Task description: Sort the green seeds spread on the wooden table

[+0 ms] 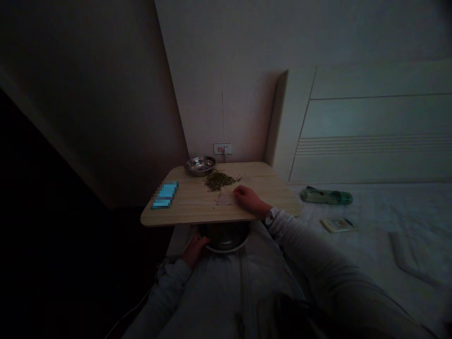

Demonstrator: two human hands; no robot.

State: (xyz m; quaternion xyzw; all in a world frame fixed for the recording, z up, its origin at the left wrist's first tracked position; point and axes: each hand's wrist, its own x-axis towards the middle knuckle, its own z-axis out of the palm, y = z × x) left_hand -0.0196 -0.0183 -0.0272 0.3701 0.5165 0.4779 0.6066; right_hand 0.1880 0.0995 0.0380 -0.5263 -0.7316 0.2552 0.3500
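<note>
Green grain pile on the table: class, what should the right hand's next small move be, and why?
Probably, the right hand should draw a few grains from the green grain pile towards the near edge of the table: the hand is close beside the pile, and the left hand holds the lower bowl by its rim, just below that edge.

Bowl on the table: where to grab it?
Probably the left rim, pinched from above and the left: the bowl stands upright, open side up, its rim exposed there, while grains lie close by its right front.
</note>
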